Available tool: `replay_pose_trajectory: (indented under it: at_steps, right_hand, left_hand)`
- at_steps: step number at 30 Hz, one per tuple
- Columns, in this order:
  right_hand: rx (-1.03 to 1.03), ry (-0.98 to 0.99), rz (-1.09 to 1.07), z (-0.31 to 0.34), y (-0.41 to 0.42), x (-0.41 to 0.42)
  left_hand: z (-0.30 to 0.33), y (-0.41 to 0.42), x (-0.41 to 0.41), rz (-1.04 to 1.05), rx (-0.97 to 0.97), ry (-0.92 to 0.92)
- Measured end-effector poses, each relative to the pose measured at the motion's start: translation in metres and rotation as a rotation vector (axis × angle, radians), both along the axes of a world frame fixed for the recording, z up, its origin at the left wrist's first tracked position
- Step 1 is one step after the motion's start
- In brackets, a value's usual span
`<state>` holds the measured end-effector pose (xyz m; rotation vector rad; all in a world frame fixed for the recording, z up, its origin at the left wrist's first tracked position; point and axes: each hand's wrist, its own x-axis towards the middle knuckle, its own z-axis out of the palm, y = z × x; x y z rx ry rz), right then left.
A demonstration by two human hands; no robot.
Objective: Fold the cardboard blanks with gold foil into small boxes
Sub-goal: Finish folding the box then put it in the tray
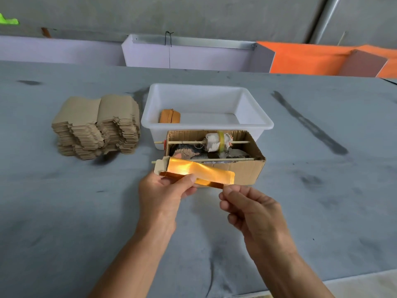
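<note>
The left hand [165, 190] pinches the gold-foil blank [197, 172] between thumb and fingers at its near edge; the right hand [251, 208] pinches the blank's lower right corner; it hangs above the grey table [322, 190], just before the cardboard box [247, 171]; it looks light, thin and easily creased, the foil probably slick, so hold by the edges beside the scored folds.

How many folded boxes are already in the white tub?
1: a folded box lies in the near left corner of the white tub. The front wall could hide others.
</note>
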<state>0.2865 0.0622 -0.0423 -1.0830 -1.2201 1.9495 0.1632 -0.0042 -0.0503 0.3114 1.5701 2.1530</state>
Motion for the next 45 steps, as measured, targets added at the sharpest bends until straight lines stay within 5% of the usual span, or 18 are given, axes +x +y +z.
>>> replay_pose_trajectory:
  at_steps: [18, 45]
  right_hand:
    - [-0.051, 0.054, -0.003, 0.002, -0.031, -0.018]
    - [-0.042, -0.030, -0.044, 0.001, -0.031, -0.024]
  left_hand:
    - [-0.015, -0.009, 0.033, 0.067, 0.115, -0.219]
    - [-0.014, -0.007, 0.035, 0.090, 0.119, -0.253]
